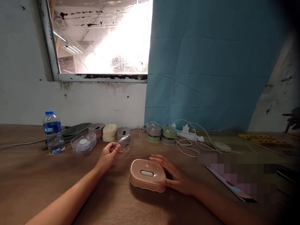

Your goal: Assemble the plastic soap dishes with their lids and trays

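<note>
A peach-pink rounded plastic box (137,167) sits on the brown table in front of me, with a pale insert in its oval slot and a pale wavy rim along the bottom. My right hand (172,175) grips its right end, thumb at the near side and fingers at the far side. My left hand (111,153) is raised to the left of the box, thumb and fingers pinching a clear plastic piece (126,144). That piece is see-through and blurred, so its full shape is hard to make out.
Behind my left hand stand clear plastic trays (83,144), stacked cream trays (109,132), and grey boxes (97,129). A water bottle (52,134) is at far left. Stacked green and grey boxes (153,132), a power strip (187,135) with white cables, and a tablet-like device (231,182) lie rightward.
</note>
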`<state>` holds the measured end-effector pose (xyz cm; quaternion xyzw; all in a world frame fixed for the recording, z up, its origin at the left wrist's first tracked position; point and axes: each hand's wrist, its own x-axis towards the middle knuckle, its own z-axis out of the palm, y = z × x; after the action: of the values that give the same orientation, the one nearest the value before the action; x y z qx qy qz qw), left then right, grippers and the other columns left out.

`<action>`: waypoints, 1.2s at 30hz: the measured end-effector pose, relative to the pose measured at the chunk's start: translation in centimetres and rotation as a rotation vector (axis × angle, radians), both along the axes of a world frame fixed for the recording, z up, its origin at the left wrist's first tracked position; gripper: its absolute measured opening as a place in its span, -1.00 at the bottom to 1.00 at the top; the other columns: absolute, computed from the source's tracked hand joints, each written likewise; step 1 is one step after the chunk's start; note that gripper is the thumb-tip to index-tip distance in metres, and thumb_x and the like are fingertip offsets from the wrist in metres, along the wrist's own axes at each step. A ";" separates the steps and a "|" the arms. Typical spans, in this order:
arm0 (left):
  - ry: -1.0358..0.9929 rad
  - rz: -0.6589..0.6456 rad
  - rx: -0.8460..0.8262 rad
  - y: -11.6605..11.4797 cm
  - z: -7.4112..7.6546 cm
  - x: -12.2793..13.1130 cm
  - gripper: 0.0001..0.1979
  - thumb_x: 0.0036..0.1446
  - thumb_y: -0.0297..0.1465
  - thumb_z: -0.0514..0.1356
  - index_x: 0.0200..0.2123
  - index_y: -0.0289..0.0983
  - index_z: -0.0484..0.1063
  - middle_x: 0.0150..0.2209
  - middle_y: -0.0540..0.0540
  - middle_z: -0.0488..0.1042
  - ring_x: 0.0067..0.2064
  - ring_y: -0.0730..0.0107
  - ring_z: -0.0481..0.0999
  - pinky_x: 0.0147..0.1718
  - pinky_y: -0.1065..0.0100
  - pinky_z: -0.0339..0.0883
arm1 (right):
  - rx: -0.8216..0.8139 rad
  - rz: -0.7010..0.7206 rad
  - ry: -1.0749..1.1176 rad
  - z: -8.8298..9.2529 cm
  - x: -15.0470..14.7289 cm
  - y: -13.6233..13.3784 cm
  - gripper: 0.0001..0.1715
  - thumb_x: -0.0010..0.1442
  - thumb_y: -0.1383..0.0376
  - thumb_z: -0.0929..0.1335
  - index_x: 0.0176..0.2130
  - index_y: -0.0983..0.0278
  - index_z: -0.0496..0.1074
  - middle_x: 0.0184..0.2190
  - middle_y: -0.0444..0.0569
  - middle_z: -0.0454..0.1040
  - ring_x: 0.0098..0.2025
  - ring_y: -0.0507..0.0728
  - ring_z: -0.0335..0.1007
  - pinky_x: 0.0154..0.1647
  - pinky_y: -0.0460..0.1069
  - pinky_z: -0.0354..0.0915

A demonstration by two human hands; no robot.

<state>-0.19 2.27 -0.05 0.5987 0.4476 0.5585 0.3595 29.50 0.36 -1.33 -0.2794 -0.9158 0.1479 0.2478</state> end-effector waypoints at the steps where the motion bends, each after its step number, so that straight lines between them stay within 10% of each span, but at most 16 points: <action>1: -0.166 -0.076 -0.034 -0.3 0.0 0.7 -0.67 -0.05 -0.13 0.21 -0.39 -0.28 0.29 -0.47 0.04 0.40 -0.33 0.30 0.52 -0.33 0.40 0.27 | 0.022 -0.019 0.052 0.0 -0.1 0.0 -0.35 0.18 0.06 0.25 0.20 0.13 0.03 0.21 0.05 0.01 0.23 0.23 -0.06 0.18 0.16 0.02; 7: -0.575 -0.478 -0.207 -2.0 -0.1 2.5 -0.68 -0.08 -0.20 0.29 -0.35 -0.32 0.39 -0.48 0.04 0.43 -0.46 0.41 0.52 -0.38 0.42 0.35 | 0.295 -0.170 0.276 0.1 -0.6 -0.3 -0.40 0.16 0.27 0.29 0.16 0.11 0.07 0.23 0.01 -0.04 0.24 0.22 -0.08 0.19 0.17 0.03; 14: -0.534 -0.673 -0.275 -3.5 -0.1 3.1 -0.64 -0.13 -0.15 0.31 -0.39 -0.33 0.42 -0.46 -0.01 0.44 -0.52 0.45 0.47 -0.44 0.36 0.38 | 0.324 0.092 0.187 0.3 -1.1 -1.3 -0.29 0.04 0.11 0.40 0.14 0.12 0.17 0.26 0.03 -0.13 0.21 0.25 0.00 0.14 0.12 0.15; 23: 0.075 -0.288 -0.156 -0.3 -1.6 0.7 -0.51 0.11 -0.02 -0.05 -0.12 -0.28 0.33 -0.10 -0.18 0.41 -0.07 0.22 0.38 -0.04 0.20 0.21 | 0.338 -0.116 0.163 0.8 -0.3 -0.5 -0.27 -0.05 -0.06 0.40 0.06 0.17 0.30 0.10 0.10 0.21 0.14 0.34 0.08 0.15 0.22 0.05; 29: 0.416 -0.611 -0.101 -1.8 -0.9 0.4 -0.22 -0.13 -0.27 0.31 0.15 -0.18 0.04 0.15 -0.17 0.16 0.16 0.20 0.15 0.14 0.18 0.01 | 0.081 -0.105 -0.036 1.3 -0.2 -0.5 -0.27 -0.07 -0.05 0.41 0.04 0.18 0.29 -0.02 0.04 0.35 0.10 0.30 0.14 0.16 0.24 -0.02; 36: 0.560 -0.561 0.062 -2.1 -0.9 0.9 -0.15 -0.26 -0.34 0.36 0.15 -0.16 0.11 0.12 -0.15 0.18 0.12 0.11 0.19 0.12 0.15 0.05 | 0.047 -0.049 -0.069 1.0 0.0 -0.8 -0.16 -0.12 -0.03 0.44 0.08 0.22 0.23 0.16 0.12 0.11 0.19 0.30 -0.01 0.14 0.18 0.07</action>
<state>0.75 0.13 -0.98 0.8374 0.3305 0.2671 0.3437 29.46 -0.45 -0.32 -0.3006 -0.9200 0.1104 0.2261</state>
